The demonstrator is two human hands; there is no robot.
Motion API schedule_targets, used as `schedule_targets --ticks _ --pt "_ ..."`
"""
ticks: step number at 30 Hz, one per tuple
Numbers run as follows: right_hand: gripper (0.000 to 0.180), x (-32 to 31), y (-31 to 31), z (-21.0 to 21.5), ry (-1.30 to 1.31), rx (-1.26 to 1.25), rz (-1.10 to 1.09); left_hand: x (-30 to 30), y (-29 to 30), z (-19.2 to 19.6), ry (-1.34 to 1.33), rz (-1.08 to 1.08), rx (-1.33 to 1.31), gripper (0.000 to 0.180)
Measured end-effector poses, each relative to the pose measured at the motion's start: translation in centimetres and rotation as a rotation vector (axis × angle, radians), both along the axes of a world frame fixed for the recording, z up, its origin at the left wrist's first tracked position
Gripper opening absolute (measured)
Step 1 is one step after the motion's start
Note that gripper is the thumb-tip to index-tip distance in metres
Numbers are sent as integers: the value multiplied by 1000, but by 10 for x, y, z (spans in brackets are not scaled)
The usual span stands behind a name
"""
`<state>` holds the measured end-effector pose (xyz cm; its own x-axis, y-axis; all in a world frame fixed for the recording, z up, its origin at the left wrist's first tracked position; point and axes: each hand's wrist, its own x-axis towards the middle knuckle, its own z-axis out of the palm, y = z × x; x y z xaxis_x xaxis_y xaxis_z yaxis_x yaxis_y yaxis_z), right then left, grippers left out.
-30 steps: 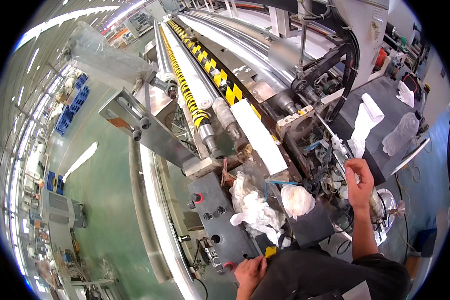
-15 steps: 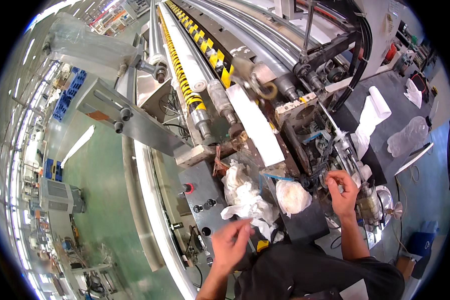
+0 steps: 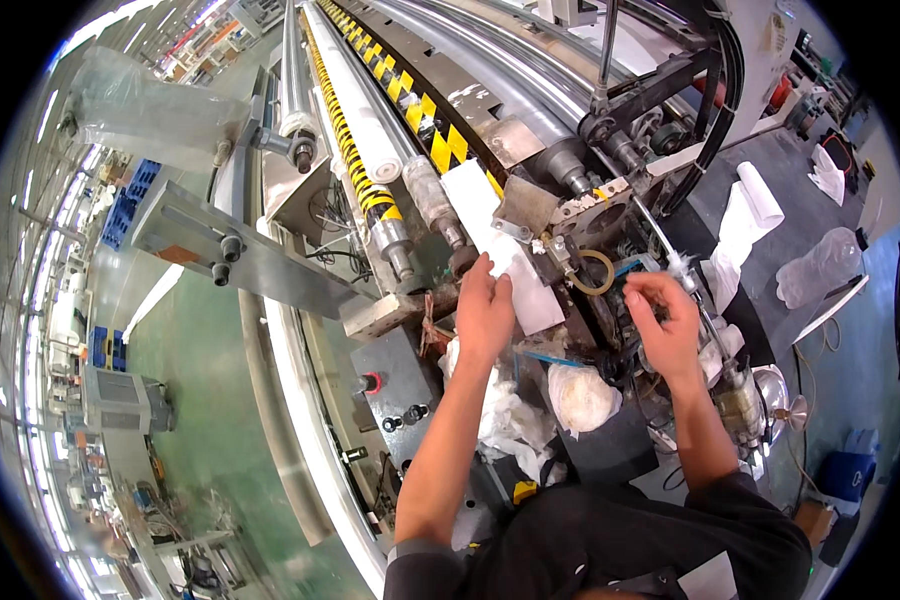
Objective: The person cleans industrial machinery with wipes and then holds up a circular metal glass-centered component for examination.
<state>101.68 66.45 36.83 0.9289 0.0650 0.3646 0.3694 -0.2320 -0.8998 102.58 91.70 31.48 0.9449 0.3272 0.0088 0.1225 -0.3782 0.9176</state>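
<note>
My left hand reaches forward, fingers stretched out at the left edge of a long white strip that lies over the machine end. Its fingers are slightly apart, and no grip on the strip shows. To the right, my right hand hovers over the machine with fingers loosely bent and nothing visible in them. Between the hands, a metal bracket with a fitting and a yellowish ring sits over the strip's right side. Below are a crumpled white cloth and a round white wad.
Long rollers and a yellow-black striped bar run away ahead. A control panel with a red-ringed knob stands left. On the dark table at right lie a white roll and a clear plastic bottle.
My left hand has moved forward to the white strip, and my right hand slightly forward and left. The bracket with the ring, blurred farther ahead before, has come nearer and now sits still.
</note>
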Motion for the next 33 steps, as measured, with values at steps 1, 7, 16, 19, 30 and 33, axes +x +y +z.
schedule_targets --ticks 1,7,16,19,30,33 --pt "18 10 4 3 -11 -31 7 10 0 -2 63 -19 46 52" --pt "31 74 33 11 88 -41 121 34 -20 -22 -29 109 55 56" --pt "43 122 68 17 17 -332 124 48 -17 -23 -74 215 -311 45" --pt "48 125 77 22 3 -434 107 54 -16 -13 -33 291 -568 39" --pt "50 160 105 23 -243 -688 248 66 -13 -23 -138 300 -637 29" --pt "45 163 101 22 -259 -684 277 63 -16 -23 -129 292 -681 28"
